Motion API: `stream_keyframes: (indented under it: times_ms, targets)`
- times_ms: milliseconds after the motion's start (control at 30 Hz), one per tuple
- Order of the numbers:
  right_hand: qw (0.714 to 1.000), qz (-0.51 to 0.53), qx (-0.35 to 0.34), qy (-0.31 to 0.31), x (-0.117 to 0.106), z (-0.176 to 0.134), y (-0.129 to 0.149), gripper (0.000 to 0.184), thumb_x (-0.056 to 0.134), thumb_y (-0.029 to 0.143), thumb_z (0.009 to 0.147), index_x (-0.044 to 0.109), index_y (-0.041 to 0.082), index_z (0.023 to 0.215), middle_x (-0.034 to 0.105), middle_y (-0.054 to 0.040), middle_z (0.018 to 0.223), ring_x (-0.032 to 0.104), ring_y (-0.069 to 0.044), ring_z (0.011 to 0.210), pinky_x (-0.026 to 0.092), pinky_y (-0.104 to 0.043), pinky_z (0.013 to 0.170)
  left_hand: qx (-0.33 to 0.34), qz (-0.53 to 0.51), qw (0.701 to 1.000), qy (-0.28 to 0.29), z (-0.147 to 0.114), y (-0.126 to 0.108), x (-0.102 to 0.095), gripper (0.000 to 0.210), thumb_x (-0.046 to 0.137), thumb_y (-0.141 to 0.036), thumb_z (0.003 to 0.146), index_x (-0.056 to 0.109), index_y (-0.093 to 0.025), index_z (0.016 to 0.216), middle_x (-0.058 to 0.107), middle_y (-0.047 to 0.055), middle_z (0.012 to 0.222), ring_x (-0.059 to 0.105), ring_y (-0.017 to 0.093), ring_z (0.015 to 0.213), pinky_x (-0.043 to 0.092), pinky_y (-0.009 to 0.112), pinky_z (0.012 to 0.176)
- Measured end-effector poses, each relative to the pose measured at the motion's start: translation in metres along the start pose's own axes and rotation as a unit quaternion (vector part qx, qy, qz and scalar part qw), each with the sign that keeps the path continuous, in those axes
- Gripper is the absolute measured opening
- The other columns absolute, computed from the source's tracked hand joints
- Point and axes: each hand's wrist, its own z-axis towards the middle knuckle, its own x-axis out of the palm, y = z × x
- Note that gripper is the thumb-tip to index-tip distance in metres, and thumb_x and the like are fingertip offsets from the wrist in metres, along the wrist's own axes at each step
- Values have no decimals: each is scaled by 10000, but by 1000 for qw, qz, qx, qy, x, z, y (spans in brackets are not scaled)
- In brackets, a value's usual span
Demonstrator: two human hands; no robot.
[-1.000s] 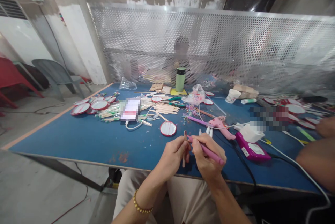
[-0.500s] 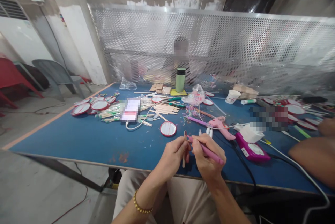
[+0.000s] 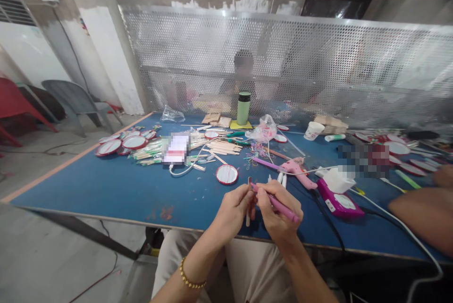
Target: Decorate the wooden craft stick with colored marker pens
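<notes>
Near the table's front edge, my left hand (image 3: pixel 235 208) pinches a flat wooden craft stick (image 3: pixel 248 218) upright, its brownish top end showing above the fingers. My right hand (image 3: pixel 281 208) is closed around a pink pen (image 3: pixel 285 209), held as for writing, with its tip at the upper part of the stick. Just beyond my hands a round white disc with a red rim (image 3: pixel 227 174) lies flat. To the right of it rests a pink glue gun (image 3: pixel 298 172) with a purple stick in its back, close to some white-capped tubes (image 3: pixel 282 179).
On the blue table (image 3: pixel 120 189) lie wooden sticks (image 3: pixel 226 146), red-rimmed discs (image 3: pixel 134 142), a charging phone (image 3: pixel 176 148) and a magenta power strip (image 3: pixel 339 198). A green bottle (image 3: pixel 243 108) and paper cup (image 3: pixel 313 130) stand behind. Cables cross the right side, where another person's arm (image 3: pixel 421 215) rests.
My right hand and the pink pen have shifted slightly left, closer against the stick. My left hand keeps its hold, and the table's things look the same.
</notes>
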Motion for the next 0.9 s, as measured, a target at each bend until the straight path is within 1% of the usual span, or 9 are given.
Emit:
stream_keyframes:
  times_ms: [100, 267, 433, 567, 900]
  targets:
    - [1000, -12, 5, -4, 0, 0, 0, 173, 578, 62, 894, 671, 196, 836, 659, 9, 672, 617, -110, 560, 491, -217, 508, 0, -4, 1000, -1, 0, 1, 1, 395, 446, -514, 960, 487, -194, 733, 514, -34, 555, 455, 92, 472, 331, 218, 505]
    - [1000, 0, -9, -6, 0, 1, 0, 167, 585, 66, 887, 674, 194, 825, 666, 9, 666, 622, -112, 560, 507, -218, 530, 5, -1, 1000, -2, -1, -2, 1, 397, 445, -510, 962, 484, -196, 722, 504, -39, 548, 444, 93, 479, 340, 221, 517]
    - [1000, -15, 1, -9, 0, 1, 0, 170, 578, 72, 893, 675, 190, 819, 676, -7, 680, 635, -120, 576, 524, -232, 553, -5, 9, 1000, -8, -1, -3, 0, 406, 438, -507, 962, 476, -197, 703, 504, -38, 545, 435, 91, 482, 323, 222, 516]
    - [1000, -11, -7, -4, 0, 1, 0, 172, 572, 75, 895, 676, 193, 823, 672, -9, 671, 632, -124, 570, 521, -235, 537, -6, 1, 1000, -1, 0, -1, 1, 409, 438, -527, 957, 482, -197, 720, 512, -35, 556, 448, 93, 480, 324, 222, 512]
    - [1000, -27, -5, -7, 0, -3, -4, 170, 578, 57, 894, 659, 197, 842, 641, 12, 664, 606, -111, 555, 505, -226, 542, -9, -13, 1000, -1, 0, 2, 0, 422, 452, -541, 955, 496, -191, 725, 526, -32, 554, 454, 92, 471, 314, 217, 499]
